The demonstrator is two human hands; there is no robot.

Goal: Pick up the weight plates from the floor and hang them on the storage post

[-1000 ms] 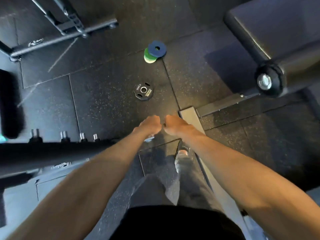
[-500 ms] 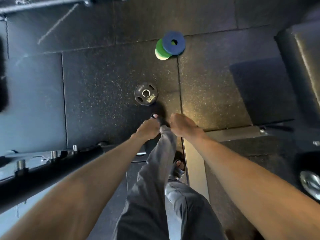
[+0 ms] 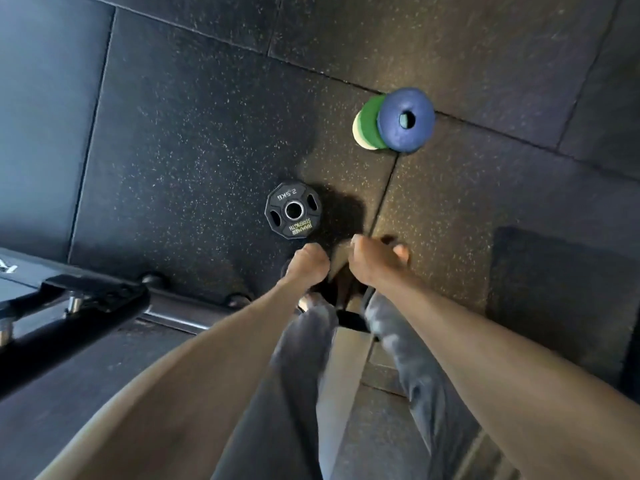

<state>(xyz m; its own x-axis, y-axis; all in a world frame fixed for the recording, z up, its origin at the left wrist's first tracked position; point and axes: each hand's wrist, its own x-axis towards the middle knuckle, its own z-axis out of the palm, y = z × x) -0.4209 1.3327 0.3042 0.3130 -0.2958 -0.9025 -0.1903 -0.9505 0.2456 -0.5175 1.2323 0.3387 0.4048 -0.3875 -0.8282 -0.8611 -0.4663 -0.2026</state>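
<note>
Black many-sided rubber-coated 2.5 kg weight plate [image 3: 292,210]: lies flat on speckled rubber floor [image 3: 173,150], just beyond left hand [image 3: 308,261], fisted, empty; right hand [image 3: 374,259] loosely curled, empty. Likely light, rigid, grippy; hook fingers through a slot.

gym, speckled black rubber floor tiles [image 3: 194,133], black weight plate [image 3: 293,210], coloured plates [image 3: 394,121], steel rack frame [image 3: 104,299]

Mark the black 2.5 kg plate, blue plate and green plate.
black 2.5 kg plate [image 3: 299,227]: head view, lettered face below hub.
blue plate [image 3: 389,129]: head view, face left of hole.
green plate [image 3: 370,121]: head view, exposed crescent.
</note>
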